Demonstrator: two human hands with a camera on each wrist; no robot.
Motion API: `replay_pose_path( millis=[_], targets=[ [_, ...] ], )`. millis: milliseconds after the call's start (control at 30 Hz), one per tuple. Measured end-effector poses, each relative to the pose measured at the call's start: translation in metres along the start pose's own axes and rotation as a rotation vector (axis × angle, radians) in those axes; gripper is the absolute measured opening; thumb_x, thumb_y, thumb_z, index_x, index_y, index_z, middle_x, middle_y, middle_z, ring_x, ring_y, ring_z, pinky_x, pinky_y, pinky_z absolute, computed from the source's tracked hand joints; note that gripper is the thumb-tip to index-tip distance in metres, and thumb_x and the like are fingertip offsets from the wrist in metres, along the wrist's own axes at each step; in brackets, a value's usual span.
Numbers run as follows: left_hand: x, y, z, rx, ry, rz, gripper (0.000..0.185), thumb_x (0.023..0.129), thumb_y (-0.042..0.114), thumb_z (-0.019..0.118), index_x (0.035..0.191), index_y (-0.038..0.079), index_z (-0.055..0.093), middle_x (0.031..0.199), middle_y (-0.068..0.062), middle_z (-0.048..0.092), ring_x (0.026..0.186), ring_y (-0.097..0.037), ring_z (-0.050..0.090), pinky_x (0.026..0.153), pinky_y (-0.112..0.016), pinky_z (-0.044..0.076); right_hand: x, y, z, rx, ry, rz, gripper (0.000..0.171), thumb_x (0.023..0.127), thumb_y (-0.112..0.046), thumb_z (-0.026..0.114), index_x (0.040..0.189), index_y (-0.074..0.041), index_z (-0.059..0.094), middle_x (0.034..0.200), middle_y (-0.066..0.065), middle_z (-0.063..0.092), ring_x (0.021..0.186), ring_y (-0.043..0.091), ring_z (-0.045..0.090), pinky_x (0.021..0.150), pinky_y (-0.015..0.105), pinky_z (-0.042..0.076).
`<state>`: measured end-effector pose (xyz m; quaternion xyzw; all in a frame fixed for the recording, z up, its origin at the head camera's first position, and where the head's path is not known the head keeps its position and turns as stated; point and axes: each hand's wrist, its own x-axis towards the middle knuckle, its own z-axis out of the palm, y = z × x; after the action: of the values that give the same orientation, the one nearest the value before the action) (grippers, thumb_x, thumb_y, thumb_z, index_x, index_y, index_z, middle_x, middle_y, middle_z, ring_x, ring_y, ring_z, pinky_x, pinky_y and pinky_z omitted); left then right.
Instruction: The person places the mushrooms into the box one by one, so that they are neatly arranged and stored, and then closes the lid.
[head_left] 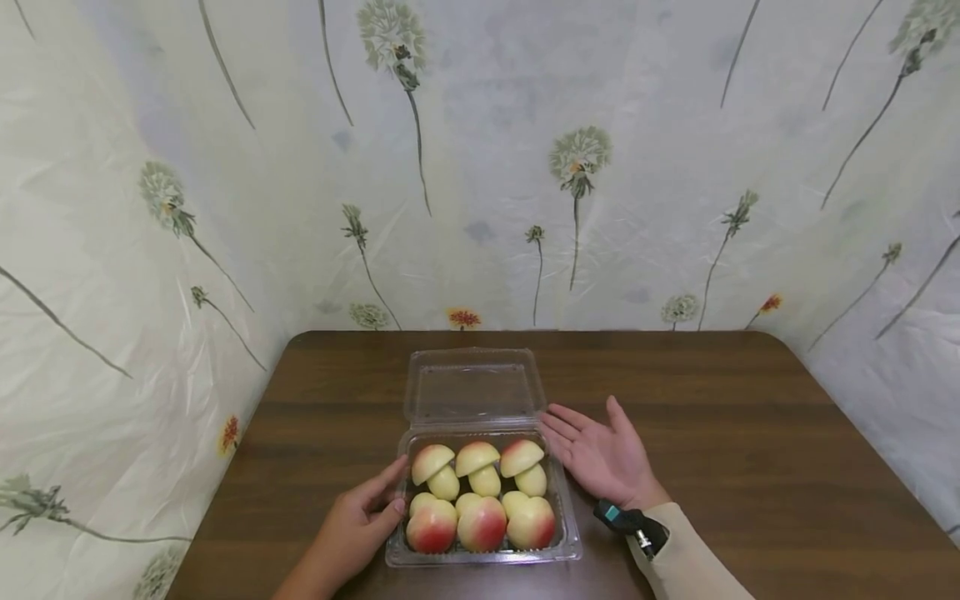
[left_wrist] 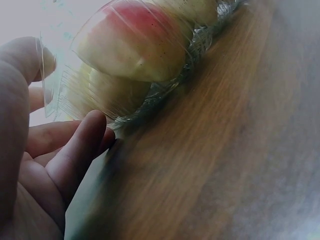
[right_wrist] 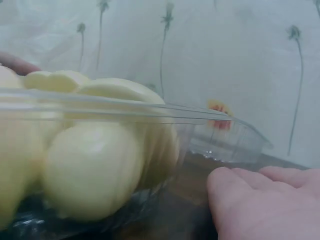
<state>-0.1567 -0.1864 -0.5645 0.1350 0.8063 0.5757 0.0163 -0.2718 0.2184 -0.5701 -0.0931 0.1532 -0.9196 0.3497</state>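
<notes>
A clear plastic clamshell container (head_left: pixel 573 542) lies on the brown table with its lid (head_left: pixel 472 392) folded back away from me. In its base sit two rows of cream mushroom-shaped pieces (head_left: pixel 482 525) with red-blushed caps. My left hand (head_left: pixel 348 529) holds the container's left rim, thumb and fingers on either side of the plastic in the left wrist view. Palm up, my right hand (head_left: pixel 607 458) has straight fingers and holds nothing. Its fingertips (head_left: pixel 551 421) are right at the container's back right corner, near the lid hinge.
The dark wood table (head_left: pixel 712 417) extends to both sides of the container and behind it. A pale sheet (head_left: pixel 487 167) printed with dandelions hangs along the back and sides. A black band (head_left: pixel 633 527) with a small device sits on my right wrist.
</notes>
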Motion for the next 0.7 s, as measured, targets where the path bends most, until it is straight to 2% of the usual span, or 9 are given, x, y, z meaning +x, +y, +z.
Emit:
replay_pose_path(
  millis=[100, 200, 367, 500, 700],
  targets=[
    [0.000, 0.000, -0.001, 0.005, -0.011, 0.008, 0.054, 0.104, 0.015, 0.066, 0.156, 0.010, 0.051, 0.153, -0.019, 0.056, 0.108, -0.010, 0.070, 0.073, -0.023, 0.059, 0.010, -0.003, -0.004, 0.069, -0.022, 0.011, 0.108, 0.101, -0.077, 0.033, 0.161, -0.012, -0.028, 0.171, 0.011, -0.029, 0.160, 0.026, -0.022, 0.132, 0.036, 0.000],
    [0.001, 0.001, -0.002, 0.011, -0.014, 0.013, 0.054, 0.104, 0.015, 0.066, 0.156, 0.009, 0.050, 0.153, -0.019, 0.055, 0.102, -0.008, 0.071, 0.068, -0.024, 0.058, 0.022, -0.007, -0.007, 0.086, -0.011, 0.014, 0.110, 0.099, -0.079, 0.032, 0.161, -0.010, -0.027, 0.172, 0.012, -0.027, 0.161, 0.026, -0.019, 0.132, 0.036, 0.000],
    [0.001, 0.002, -0.002, 0.008, -0.006, 0.005, 0.054, 0.104, 0.014, 0.066, 0.156, 0.011, 0.051, 0.153, -0.018, 0.056, 0.104, -0.009, 0.071, 0.068, -0.024, 0.058, 0.035, -0.012, -0.009, 0.121, 0.022, 0.033, 0.110, 0.099, -0.079, 0.030, 0.163, -0.008, -0.023, 0.174, 0.012, -0.022, 0.162, 0.025, -0.015, 0.131, 0.036, -0.001],
    [0.000, 0.002, -0.001, 0.008, -0.002, 0.009, 0.054, 0.104, 0.013, 0.066, 0.155, 0.009, 0.051, 0.153, -0.018, 0.056, 0.107, -0.010, 0.071, 0.072, -0.024, 0.059, 0.038, -0.014, -0.010, 0.117, 0.006, 0.066, 0.108, 0.099, -0.081, 0.026, 0.162, -0.009, -0.024, 0.173, 0.010, -0.023, 0.161, 0.023, -0.018, 0.130, 0.035, -0.005],
    [0.000, 0.004, 0.003, 0.009, 0.005, 0.014, 0.055, 0.103, 0.012, 0.067, 0.156, 0.010, 0.051, 0.150, -0.019, 0.058, 0.110, -0.012, 0.071, 0.074, -0.024, 0.060, 0.037, -0.012, -0.006, 0.047, -0.034, 0.022, 0.108, 0.100, -0.078, 0.030, 0.163, -0.009, -0.022, 0.174, 0.009, -0.021, 0.162, 0.023, -0.017, 0.130, 0.035, -0.007]
  ],
)
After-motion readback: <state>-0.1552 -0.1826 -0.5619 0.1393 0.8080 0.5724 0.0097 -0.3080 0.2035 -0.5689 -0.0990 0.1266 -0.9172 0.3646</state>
